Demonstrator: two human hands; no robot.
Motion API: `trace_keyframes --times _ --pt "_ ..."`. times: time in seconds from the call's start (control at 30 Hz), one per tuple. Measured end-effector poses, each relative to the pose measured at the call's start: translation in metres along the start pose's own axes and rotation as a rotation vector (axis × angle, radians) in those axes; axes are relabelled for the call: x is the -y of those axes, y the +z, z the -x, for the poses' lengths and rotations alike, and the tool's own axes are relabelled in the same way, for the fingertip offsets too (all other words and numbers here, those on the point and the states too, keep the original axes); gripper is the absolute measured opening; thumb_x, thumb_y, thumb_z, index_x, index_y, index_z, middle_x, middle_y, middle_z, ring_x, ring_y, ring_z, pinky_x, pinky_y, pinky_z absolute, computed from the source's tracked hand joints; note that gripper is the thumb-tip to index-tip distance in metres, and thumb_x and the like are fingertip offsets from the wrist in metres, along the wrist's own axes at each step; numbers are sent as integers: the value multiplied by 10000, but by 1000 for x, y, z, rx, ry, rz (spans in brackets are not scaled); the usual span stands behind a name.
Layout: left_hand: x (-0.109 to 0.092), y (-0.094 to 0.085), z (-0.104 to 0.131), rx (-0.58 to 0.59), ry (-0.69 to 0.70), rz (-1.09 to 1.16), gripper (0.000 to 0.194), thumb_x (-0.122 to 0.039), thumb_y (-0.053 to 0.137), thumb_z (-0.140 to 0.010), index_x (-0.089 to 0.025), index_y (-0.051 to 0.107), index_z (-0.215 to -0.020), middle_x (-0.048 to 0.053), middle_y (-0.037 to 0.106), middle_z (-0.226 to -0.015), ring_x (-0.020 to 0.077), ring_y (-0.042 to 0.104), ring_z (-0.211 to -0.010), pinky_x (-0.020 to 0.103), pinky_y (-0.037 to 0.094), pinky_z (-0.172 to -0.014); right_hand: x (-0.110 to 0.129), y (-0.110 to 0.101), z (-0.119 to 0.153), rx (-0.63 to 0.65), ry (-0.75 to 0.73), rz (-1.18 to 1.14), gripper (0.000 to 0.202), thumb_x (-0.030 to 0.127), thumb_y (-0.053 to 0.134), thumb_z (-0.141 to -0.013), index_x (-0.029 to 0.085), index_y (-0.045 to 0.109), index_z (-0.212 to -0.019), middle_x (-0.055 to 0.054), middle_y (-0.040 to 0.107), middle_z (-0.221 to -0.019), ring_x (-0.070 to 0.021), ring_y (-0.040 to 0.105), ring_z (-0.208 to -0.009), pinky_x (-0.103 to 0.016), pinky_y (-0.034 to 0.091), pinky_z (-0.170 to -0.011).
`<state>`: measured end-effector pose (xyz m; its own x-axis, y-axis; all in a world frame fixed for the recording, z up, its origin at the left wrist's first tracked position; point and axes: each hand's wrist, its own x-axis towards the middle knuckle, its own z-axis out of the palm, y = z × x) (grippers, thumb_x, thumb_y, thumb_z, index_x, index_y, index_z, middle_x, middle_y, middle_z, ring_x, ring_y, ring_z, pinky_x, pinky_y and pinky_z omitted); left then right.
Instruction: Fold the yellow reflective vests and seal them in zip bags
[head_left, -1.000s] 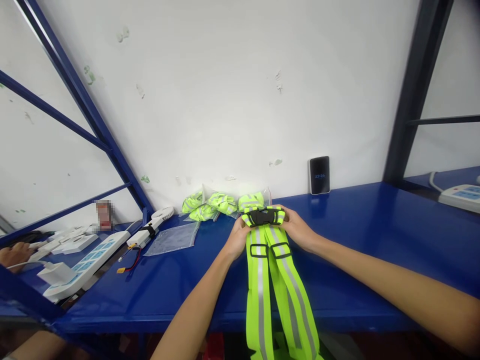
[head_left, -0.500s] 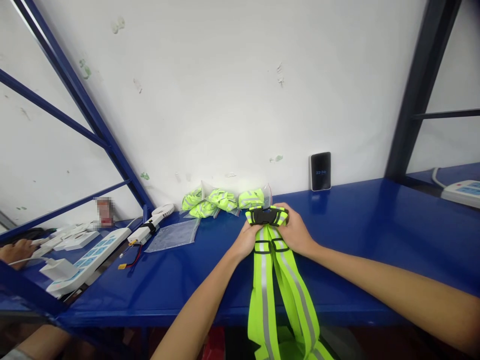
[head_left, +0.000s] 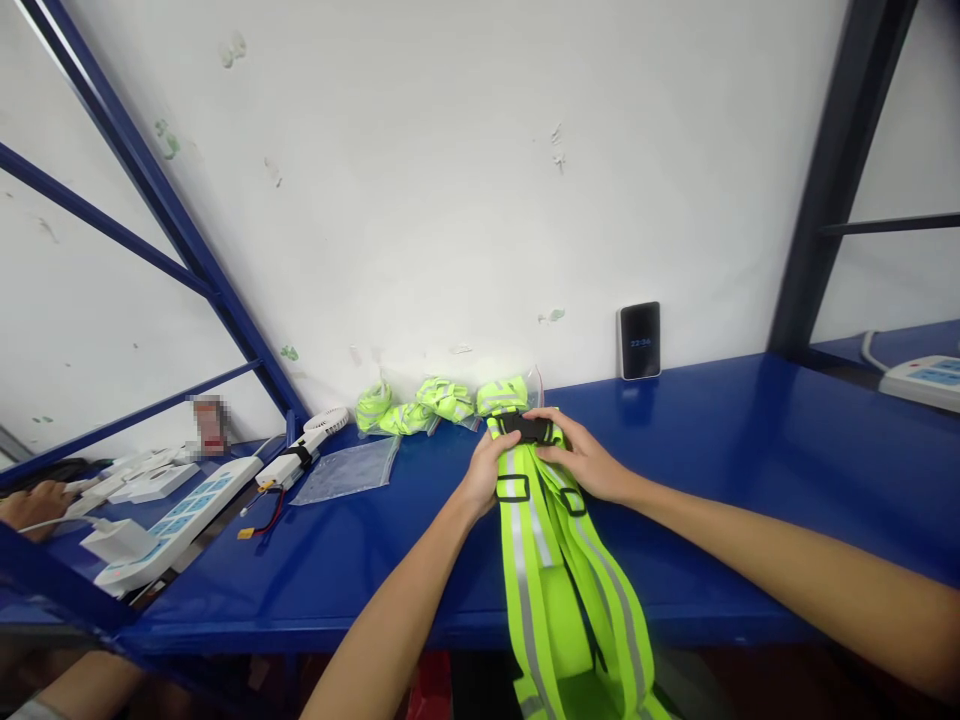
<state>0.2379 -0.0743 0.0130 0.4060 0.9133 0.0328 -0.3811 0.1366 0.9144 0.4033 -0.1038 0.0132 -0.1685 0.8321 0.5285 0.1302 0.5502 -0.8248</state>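
Observation:
A neon yellow reflective strap vest (head_left: 525,580) with grey stripes hangs over the table's front edge. Its black buckle (head_left: 527,429) is fastened at the top, between my two hands. My left hand (head_left: 486,468) pinches the buckle's left end, thumb on top. On the right end, my right hand (head_left: 583,455) grips the buckle and strap between thumb and fingers. Two black strap sliders (head_left: 514,488) lie just below the hands. Behind them, along the wall, sit several bagged neon bundles (head_left: 446,398).
The blue table (head_left: 720,470) carries a flat clear bag (head_left: 349,470), a white fan (head_left: 326,420), a battery with wires (head_left: 289,465) and an upright phone-like device (head_left: 640,341). At left, beyond the frame, are a power strip (head_left: 180,520) and another person's hand (head_left: 36,505).
My left thumb has come up onto the buckle, and my right hand has shifted its grip. The straps below have spread apart. The leftmost bagged bundle has changed shape slightly.

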Motion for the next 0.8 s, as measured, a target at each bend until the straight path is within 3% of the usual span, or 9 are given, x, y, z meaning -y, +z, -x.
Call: trace_keyframes --times 0.1,0.2,0.33,0.43,0.53,0.63,0.8 --pt "-1 -6 -2 46 62 -29 540 -273 748 -699 -170 528 -1181 83 696 -1052 262 680 -922 421 506 -882 8 0 -1 23 110 -126 440 260 550 -809 269 533 -1249 -24 544 -1311 -245 479 -1238 -356 372 -1032" --pt "1 -8 -6 108 150 -64 556 -271 754 -724 -210 508 -1219 80 663 -1162 263 635 -1069 416 470 -963 10 1 -5 -163 194 -241 640 219 567 -757 308 403 -1370 -4 477 -1404 -227 424 -1304 -347 338 -1070" --pt "9 -9 -11 31 254 -106 632 -275 736 -755 -267 457 -1321 61 601 -1288 251 497 -1274 387 384 -1071 7 12 -6 -257 467 -538 831 194 567 -694 388 243 -1434 -10 632 -1197 -261 629 -1030 -412 495 -859" --pt "17 -9 -15 -53 218 -91 682 -306 683 -794 -297 366 -1398 46 523 -1388 254 446 -1321 377 372 -1080 3 27 -2 -292 486 -681 715 188 561 -666 354 377 -1336 19 687 -1009 -241 662 -892 -372 523 -779" --pt "24 -7 -16 -199 230 -154 641 -308 603 -833 -281 338 -1416 25 419 -1474 249 355 -1382 329 331 -1097 -6 41 0 -397 431 -656 537 212 567 -679 313 491 -1200 45 690 -968 -219 640 -961 -324 505 -843" --pt "26 -5 -14 -259 348 -265 561 -271 563 -834 -246 403 -1371 28 428 -1460 239 281 -1416 279 282 -1107 -14 45 -1 -436 374 -646 430 296 550 -738 301 518 -1166 42 687 -1044 -227 603 -1073 -329 476 -912" --pt "20 -1 -9 -240 438 -381 491 -211 509 -854 -230 421 -1337 56 500 -1366 220 420 -1306 289 297 -1081 -10 40 -2 -460 381 -549 398 313 609 -752 327 549 -1145 33 672 -1134 -225 541 -1189 -329 439 -966"
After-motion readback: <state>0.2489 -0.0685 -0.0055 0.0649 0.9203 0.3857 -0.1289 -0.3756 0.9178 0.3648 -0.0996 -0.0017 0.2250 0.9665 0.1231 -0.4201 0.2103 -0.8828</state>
